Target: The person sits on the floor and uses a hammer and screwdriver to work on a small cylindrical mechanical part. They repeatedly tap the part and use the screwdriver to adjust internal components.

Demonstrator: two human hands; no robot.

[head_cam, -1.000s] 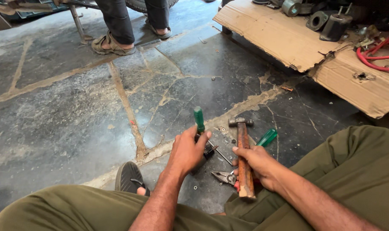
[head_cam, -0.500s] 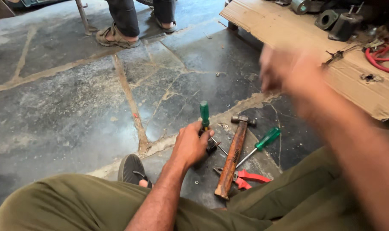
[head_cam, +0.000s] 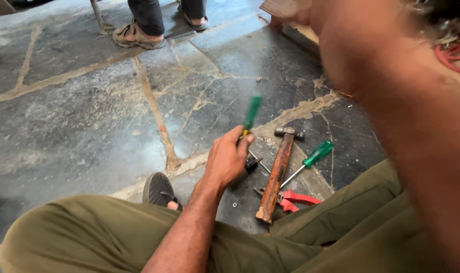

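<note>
My left hand [head_cam: 229,161] grips the shaft of a green-handled screwdriver [head_cam: 252,109], which stands nearly upright and looks blurred. Its tip meets a small black part [head_cam: 251,164] on the stone floor, partly hidden under my fingers. My right hand [head_cam: 331,30] and forearm are raised close to the camera at the upper right. They are too blurred to show the fingers or anything held. A wooden-handled hammer [head_cam: 276,177] lies on the floor just right of my left hand.
A second green-handled screwdriver [head_cam: 316,154] and red-handled pliers [head_cam: 296,198] lie beside the hammer. My shoe [head_cam: 156,189] is under my left knee. Another person's sandalled feet [head_cam: 139,35] stand at the far top. A red hose [head_cam: 454,50] lies at the upper right.
My right hand let go of the hammer, which now lies on the floor, and rose up toward the camera. The left hand stayed on the screwdriver, whose handle has tipped slightly.
</note>
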